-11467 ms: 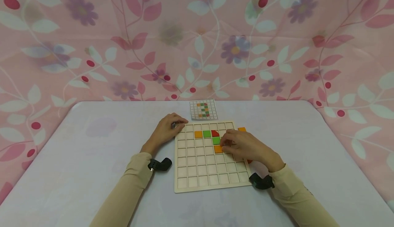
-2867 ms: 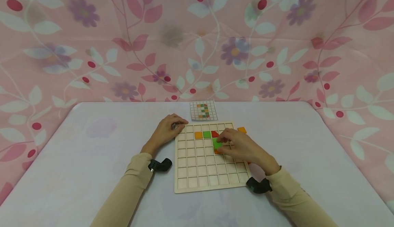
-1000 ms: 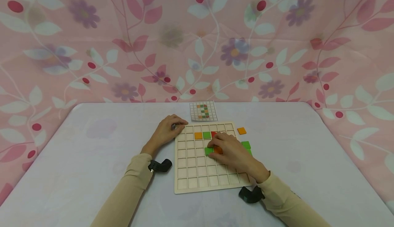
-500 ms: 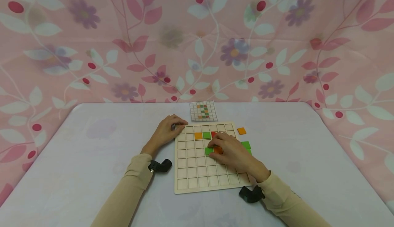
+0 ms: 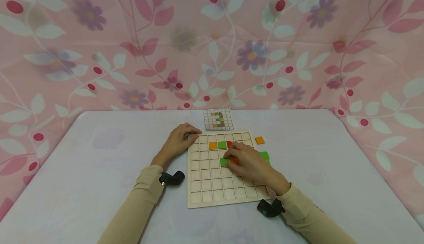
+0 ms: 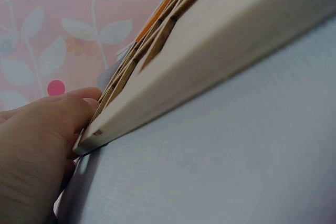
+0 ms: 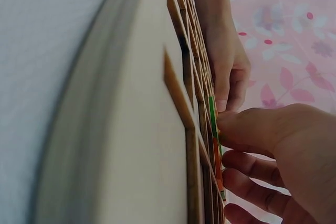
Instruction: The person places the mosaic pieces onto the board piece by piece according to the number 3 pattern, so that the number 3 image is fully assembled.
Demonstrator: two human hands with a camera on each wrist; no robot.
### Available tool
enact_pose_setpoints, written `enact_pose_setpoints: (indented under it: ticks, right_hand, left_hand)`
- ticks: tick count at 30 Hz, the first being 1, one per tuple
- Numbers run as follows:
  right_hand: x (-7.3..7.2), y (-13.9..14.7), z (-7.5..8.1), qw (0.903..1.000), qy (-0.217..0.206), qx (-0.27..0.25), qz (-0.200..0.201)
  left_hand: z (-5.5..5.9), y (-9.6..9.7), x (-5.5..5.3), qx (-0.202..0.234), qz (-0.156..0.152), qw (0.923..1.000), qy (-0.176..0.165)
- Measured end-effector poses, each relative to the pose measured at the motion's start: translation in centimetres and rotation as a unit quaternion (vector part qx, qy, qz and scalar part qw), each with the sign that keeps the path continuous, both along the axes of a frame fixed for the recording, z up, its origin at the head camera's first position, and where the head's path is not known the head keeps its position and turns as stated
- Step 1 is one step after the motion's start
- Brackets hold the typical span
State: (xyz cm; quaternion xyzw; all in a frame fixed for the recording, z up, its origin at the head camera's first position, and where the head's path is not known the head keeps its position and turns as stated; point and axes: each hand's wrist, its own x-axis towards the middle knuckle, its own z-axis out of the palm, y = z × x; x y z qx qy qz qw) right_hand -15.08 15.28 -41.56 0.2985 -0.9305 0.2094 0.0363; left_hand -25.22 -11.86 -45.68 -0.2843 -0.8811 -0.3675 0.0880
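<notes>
A square wooden grid board (image 5: 212,201) lies on the table. My left hand (image 5: 178,140) holds its far left corner; in the left wrist view, fingers (image 6: 79,106) lie over the board's edge. My right hand (image 5: 253,163) is over the board's middle, pinching a green tile (image 5: 223,162) between thumb and fingertips at a cell. Right beside that tile, partly under the hand, is an orange tile (image 5: 234,161). One row up and further, another orange tile (image 5: 213,145), a green one (image 5: 222,145) and a red piece (image 5: 229,144) sit in cells. The hand hides the cells behind it.
Behind the board lies a paper card (image 5: 218,119) printed with a coloured grid pattern. Right of the board are a loose orange tile (image 5: 260,140) and green tiles (image 5: 264,155). A floral cloth (image 5: 212,45) hangs at the table's far edge.
Earlier, my right hand was at the orange tile, then carried a green tile above it. That green tile moved left to the cell beside the orange one. The left hand stayed put.
</notes>
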Motion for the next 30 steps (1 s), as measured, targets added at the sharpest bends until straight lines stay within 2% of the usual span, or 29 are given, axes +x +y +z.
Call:
enact_pose_setpoints:
  ticks: [12,30]
  right_hand:
    - [-0.05,-0.13,0.04,0.9999,0.015,0.005,0.004]
    - [-0.10,-0.02,0.02,0.9999,0.009,0.004,0.003]
  left_hand:
    - [-0.09,-0.07,-0.01,0.005,-0.002,1.0000,0.000]
    - [-0.13,0.01,-0.16,0.003,-0.002,1.0000,-0.006]
